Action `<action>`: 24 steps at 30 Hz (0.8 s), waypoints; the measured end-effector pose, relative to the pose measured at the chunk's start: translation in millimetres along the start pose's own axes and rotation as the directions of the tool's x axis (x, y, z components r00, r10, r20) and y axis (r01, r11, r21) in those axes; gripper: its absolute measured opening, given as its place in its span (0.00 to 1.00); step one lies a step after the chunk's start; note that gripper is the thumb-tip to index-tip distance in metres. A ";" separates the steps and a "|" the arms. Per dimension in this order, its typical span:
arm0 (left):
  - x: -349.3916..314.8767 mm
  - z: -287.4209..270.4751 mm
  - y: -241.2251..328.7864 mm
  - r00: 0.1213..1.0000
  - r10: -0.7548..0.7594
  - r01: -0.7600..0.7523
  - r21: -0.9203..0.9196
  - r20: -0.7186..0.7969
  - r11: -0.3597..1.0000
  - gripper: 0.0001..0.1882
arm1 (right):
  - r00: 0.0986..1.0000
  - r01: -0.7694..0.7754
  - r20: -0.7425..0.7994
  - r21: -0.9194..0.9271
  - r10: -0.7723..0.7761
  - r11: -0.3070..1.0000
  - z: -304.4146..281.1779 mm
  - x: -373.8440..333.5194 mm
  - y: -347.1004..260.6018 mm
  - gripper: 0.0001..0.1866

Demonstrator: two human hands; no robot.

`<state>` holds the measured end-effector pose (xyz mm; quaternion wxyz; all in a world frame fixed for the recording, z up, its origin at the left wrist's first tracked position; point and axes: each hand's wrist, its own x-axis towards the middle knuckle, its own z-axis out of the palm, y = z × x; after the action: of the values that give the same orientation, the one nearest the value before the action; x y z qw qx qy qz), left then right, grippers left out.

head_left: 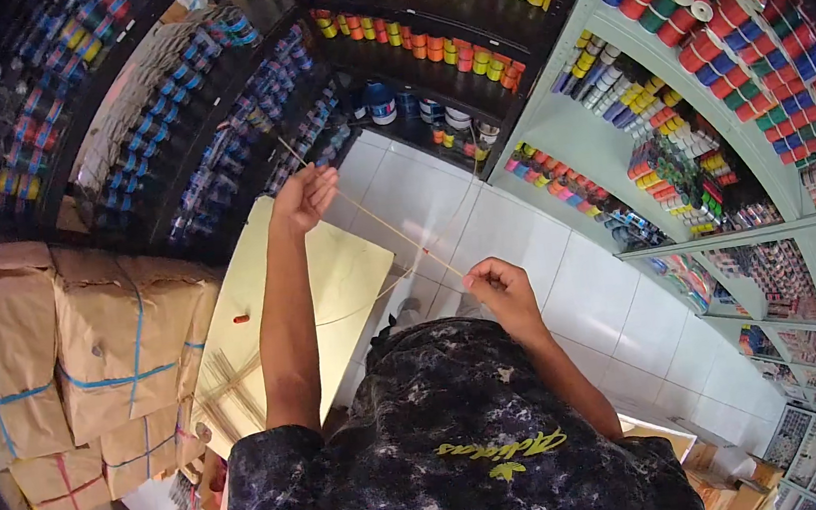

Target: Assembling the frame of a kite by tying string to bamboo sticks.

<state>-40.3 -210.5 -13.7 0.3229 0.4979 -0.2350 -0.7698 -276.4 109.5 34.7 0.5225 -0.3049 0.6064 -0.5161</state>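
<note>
A thin tan cord (382, 222) runs slantwise between my two hands in front of my chest. My left hand (307, 199) is raised over the pale yellow tabletop (329, 264), with its fingers curled on the cord; one end sticks out beyond them. Lower and to the right, my right hand (501, 293) pinches the cord between thumb and fingers. Nearer the right hand, a small red spot (425, 250) shows on the strand. Fine loops hang from there, too thin to trace fully. A small red object (240, 319) lies on the tabletop, left of my left forearm.
Several thin sticks (227, 391) lie on the tabletop's near part. Brown paper parcels (101, 340) tied with blue string are stacked at the left. Dark shelves (420, 7) and pale green shelves (555, 127) hold many coloured spools. White floor tiles (516, 233) run between.
</note>
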 end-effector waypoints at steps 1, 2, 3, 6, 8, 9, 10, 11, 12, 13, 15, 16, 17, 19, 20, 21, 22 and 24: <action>3.4 -9.5 -0.3 1.000 0.001 -0.001 -0.005 -0.005 1.000 0.18 | 1.000 -0.005 0.017 -0.020 0.006 1.000 3.6 -0.1 -1.1 0.07; 6.7 -18.8 -0.6 1.000 -0.004 0.003 -0.060 -0.006 0.998 0.19 | 1.000 -0.007 0.024 -0.023 0.008 1.000 7.4 -0.2 -0.7 0.07; 8.8 -23.4 1.1 1.000 -0.009 0.009 -0.113 -0.003 0.994 0.19 | 0.999 -0.010 0.032 -0.018 0.011 1.000 10.7 0.9 -0.1 0.07; 13.0 -35.8 5.8 0.997 -0.068 0.072 -0.128 0.036 0.989 0.18 | 0.999 -0.018 0.042 -0.020 0.019 1.000 19.9 2.2 -4.1 0.07; 3.8 -17.1 12.2 0.993 -0.116 0.118 -0.126 0.022 0.985 0.16 | 0.999 -0.024 0.023 -0.023 0.025 0.999 21.2 5.2 -2.7 0.07; -2.7 -14.1 15.7 0.988 -0.153 0.151 -0.132 -0.003 0.980 0.15 | 1.000 -0.008 0.017 -0.008 0.009 1.000 23.2 6.1 -1.6 0.08; -1.7 -17.3 15.3 0.988 -0.152 0.150 -0.134 -0.004 0.980 0.15 | 1.000 0.007 0.010 0.007 -0.007 1.000 24.9 6.6 -1.1 0.08; 0.8 -20.8 13.4 0.996 -0.091 0.090 -0.117 -0.003 0.989 0.15 | 1.000 0.007 0.011 0.006 -0.007 1.000 26.3 6.8 -2.5 0.08; 3.2 -27.3 10.6 1.000 -0.028 0.028 -0.103 -0.004 0.994 0.16 | 1.000 0.016 0.026 0.001 -0.016 1.000 28.0 6.5 -4.8 0.08; 6.4 -33.4 9.3 1.000 -0.027 0.026 -0.107 -0.006 0.994 0.16 | 0.999 0.024 0.040 -0.004 -0.024 1.000 29.3 6.2 -6.3 0.08; 15.9 -46.0 9.5 0.999 -0.051 0.045 -0.234 -0.017 0.971 0.16 | 0.998 0.012 0.057 0.006 -0.012 1.000 30.8 6.9 -4.7 0.08; 20.3 -56.6 9.6 0.999 -0.046 0.039 -0.238 -0.024 0.970 0.16 | 0.997 -0.001 0.077 0.018 0.000 1.000 32.7 6.9 -4.4 0.08; 23.8 -67.6 10.1 0.993 -0.098 0.113 -0.351 0.060 0.929 0.18 | 0.996 -0.001 0.088 0.018 -0.001 1.000 34.7 6.4 -4.9 0.08; 19.3 -52.4 12.8 0.974 -0.154 0.213 -0.438 0.167 0.873 0.19 | 0.997 0.039 0.059 0.008 -0.040 0.999 32.5 6.0 -4.1 0.08; 16.0 -44.8 13.1 0.975 -0.169 0.211 -0.369 0.143 0.905 0.22 | 0.998 0.040 0.052 0.009 -0.040 0.999 31.2 6.2 -2.9 0.08; 7.7 -37.8 14.8 0.977 -0.179 0.205 -0.298 0.114 0.932 0.25 | 0.999 0.033 0.043 0.011 -0.034 0.999 30.6 6.0 -1.2 0.08; 4.6 -35.5 14.7 0.977 -0.179 0.206 -0.295 0.114 0.933 0.25 | 0.999 0.027 0.033 0.013 -0.027 1.000 29.8 5.4 0.0 0.08; -2.8 -31.6 14.9 0.979 -0.172 0.195 -0.275 0.108 0.941 0.31 | 1.000 0.019 0.024 0.004 -0.020 1.000 29.1 2.8 -1.1 0.08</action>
<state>-6.6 -220.0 -14.2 0.3079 0.4339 -0.0877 -0.8422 -249.7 97.7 37.1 0.5252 -0.3159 0.5961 -0.5187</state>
